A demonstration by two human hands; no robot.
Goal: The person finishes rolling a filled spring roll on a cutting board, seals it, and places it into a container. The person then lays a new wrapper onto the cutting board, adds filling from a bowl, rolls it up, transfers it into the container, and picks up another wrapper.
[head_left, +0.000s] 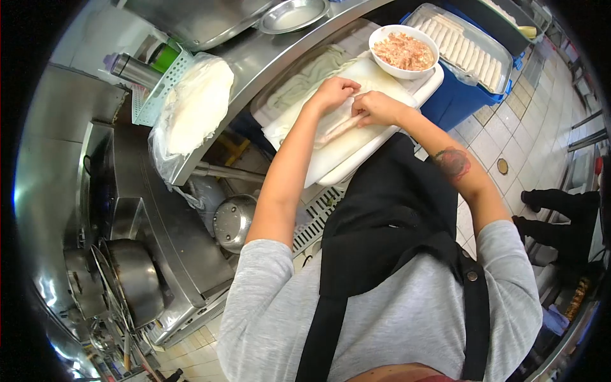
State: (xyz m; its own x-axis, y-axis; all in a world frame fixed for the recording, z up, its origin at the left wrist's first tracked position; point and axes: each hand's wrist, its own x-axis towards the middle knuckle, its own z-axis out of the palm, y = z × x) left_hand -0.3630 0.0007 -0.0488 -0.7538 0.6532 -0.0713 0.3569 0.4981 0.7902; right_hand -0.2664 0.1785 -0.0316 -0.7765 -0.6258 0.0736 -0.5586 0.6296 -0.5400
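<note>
A long, thin partly rolled spring roll lies on pale wrapper sheets stacked over a white board or tray. My left hand is above the roll's far side, fingers curled down at the wrapper; what its fingertips hold is hard to make out. My right hand is closed on the upper right end of the roll, its fingers bent over it. Just beyond my hands stands a white bowl of orange-pink shredded filling.
A tray of finished rolls sits on a blue bin at the right. A bagged stack of wrappers lies on the steel counter, with a metal plate behind. Pots stand lower left. Another person's legs show right.
</note>
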